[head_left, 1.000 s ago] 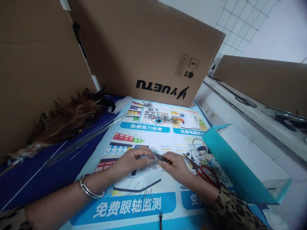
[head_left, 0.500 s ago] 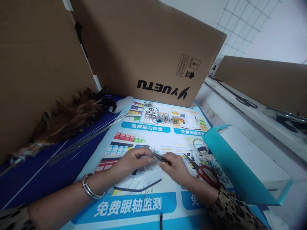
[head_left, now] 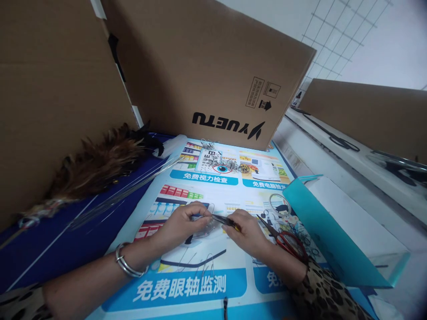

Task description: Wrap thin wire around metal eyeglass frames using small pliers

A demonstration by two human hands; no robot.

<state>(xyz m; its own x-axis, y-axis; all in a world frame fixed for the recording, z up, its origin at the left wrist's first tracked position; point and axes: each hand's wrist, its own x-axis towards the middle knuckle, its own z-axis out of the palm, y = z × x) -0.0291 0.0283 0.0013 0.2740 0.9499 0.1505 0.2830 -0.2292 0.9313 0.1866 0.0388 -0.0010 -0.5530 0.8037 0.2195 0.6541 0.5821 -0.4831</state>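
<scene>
Thumb and fingers of my left hand [head_left: 189,222] are pinched together on a thin bent wire [head_left: 209,230], whose fine loops show beside the fingertips. My right hand [head_left: 247,232] is wrapped round a pair of dark-jawed pliers [head_left: 223,219] with a bit of yellow on the handle. The pliers' tips point left and meet the wire at my left fingertips; the exact grip there is too small to make out. Below the hands, several loose wire pieces [head_left: 208,266] lie on the printed sheet [head_left: 233,249].
Red-handled scissors [head_left: 289,243] lie right of my right hand, by a wire coil [head_left: 280,204] and tangled wire bits [head_left: 302,235]. An open teal box [head_left: 333,240] stands beyond. More wire pieces [head_left: 230,164] lie farther back before a cardboard box [head_left: 213,75]. Feathers [head_left: 100,160] lie left.
The pliers have turned slightly flatter, and their tips have shifted a little left at my left fingertips. My right hand has moved slightly; the view has shifted a little too.
</scene>
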